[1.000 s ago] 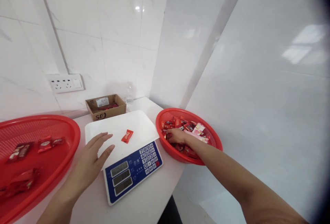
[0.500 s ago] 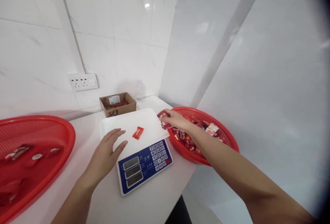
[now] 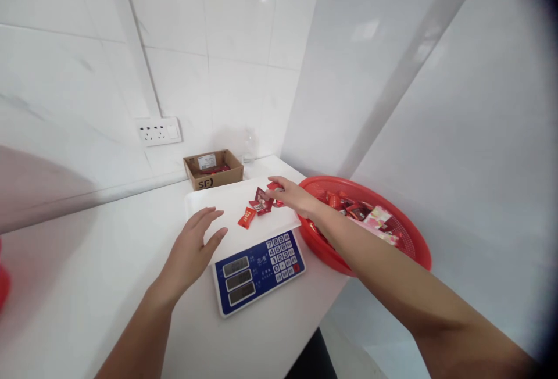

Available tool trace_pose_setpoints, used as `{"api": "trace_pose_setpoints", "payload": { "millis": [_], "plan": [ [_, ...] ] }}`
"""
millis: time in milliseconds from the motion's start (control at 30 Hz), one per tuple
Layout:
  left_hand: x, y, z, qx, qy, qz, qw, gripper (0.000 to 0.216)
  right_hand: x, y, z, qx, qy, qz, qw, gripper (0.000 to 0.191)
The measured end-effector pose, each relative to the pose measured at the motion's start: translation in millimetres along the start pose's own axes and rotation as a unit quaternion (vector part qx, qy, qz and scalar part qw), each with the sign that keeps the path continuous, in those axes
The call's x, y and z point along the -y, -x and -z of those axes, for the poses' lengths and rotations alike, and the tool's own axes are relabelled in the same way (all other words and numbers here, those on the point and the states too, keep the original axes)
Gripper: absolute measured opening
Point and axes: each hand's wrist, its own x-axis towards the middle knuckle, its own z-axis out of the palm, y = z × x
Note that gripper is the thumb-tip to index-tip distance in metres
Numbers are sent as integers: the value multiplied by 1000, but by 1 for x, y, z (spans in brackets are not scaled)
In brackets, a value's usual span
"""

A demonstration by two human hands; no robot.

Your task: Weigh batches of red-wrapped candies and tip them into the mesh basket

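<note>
My left hand (image 3: 189, 251) hovers over the left front part of the scale's white pan (image 3: 226, 233), its fingers spread and holding nothing. At the pan's right side my right hand (image 3: 292, 196) reaches over wrapped candies with its thumb and fingers apart. A dark red candy packet (image 3: 261, 201) lies just left of those fingertips, with a small orange-red candy (image 3: 246, 217) beside it. Another red candy (image 3: 278, 201) is partly covered by the right hand. The digital scale (image 3: 261, 274) has a blue panel with number keys and displays.
A red plastic basket (image 3: 412, 239) of wrapped candies stands right of the scale, under my right forearm. Behind the pan is a cardboard box (image 3: 222, 178) with red packets inside. A red basket's edge (image 3: 3, 283) shows at far left. Tiled wall closes the back.
My right hand has moved in from the basket's edge over the pan and let go of its candies, which now lie there. The view has turned left-basket-out, toward the right.
</note>
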Motion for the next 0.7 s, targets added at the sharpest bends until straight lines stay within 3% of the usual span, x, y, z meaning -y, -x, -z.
{"api": "trace_pose_setpoints", "payload": {
  "millis": [267, 500, 700],
  "plan": [
    [-1, 0, 0, 4, -11, 1, 1000, 40, -12, 4, 4, -14, 113, 23, 993, 57],
    [-1, 0, 0, 12, -14, -2, 1000, 40, -21, 10, 4, 1, 256, 53, 965, 58],
    [-3, -1, -1, 17, -18, -9, 1000, 40, -23, 19, -4, 99, 314, 162, 930, 44]
  ]
}}
